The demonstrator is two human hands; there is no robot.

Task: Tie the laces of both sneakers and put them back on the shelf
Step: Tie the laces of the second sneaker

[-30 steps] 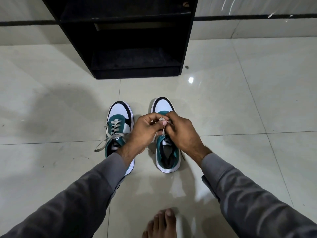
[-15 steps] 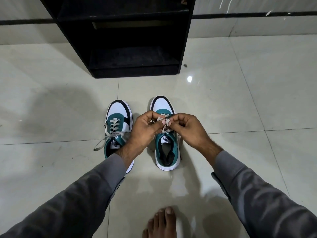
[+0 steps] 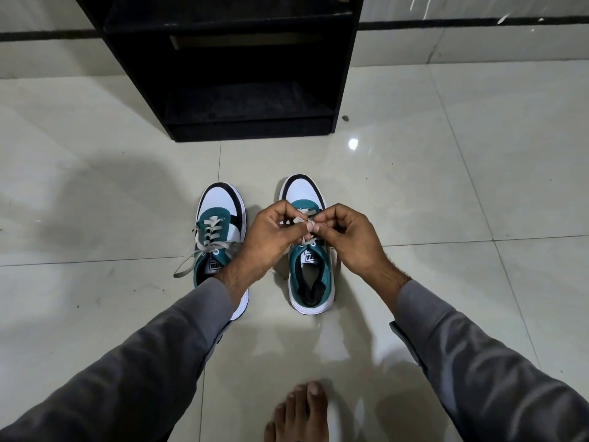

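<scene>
The right sneaker stands on the floor just right of centre, toe pointing to 12 o'clock toward the shelf. Its lace is gathered above the tongue, pinched from both sides. The left hand comes in from 8 o'clock and grips the lace between thumb and fingertips, fingers curled in tight. The right hand comes in from 4 o'clock and pinches the same lace, its fingertips touching those of the left hand over the middle of the shoe. A short crossing of lace shows just below the fingers, at the top eyelets; whether a knot is formed under the fingers I cannot tell.

The left sneaker stands just beside the right one, at its 9 o'clock, also toe-up toward the shelf. Its heel is hidden under the left wrist and the grey sleeve. Its loose lace is untied: it crosses the top eyelets and one end trails onto the floor toward 8 o'clock.

The black shelf sits at 12 o'clock from the shoes, well apart from them, its lower compartment open toward the camera. A bare foot rests on the glossy tiles at 6 o'clock, near the bottom edge.
</scene>
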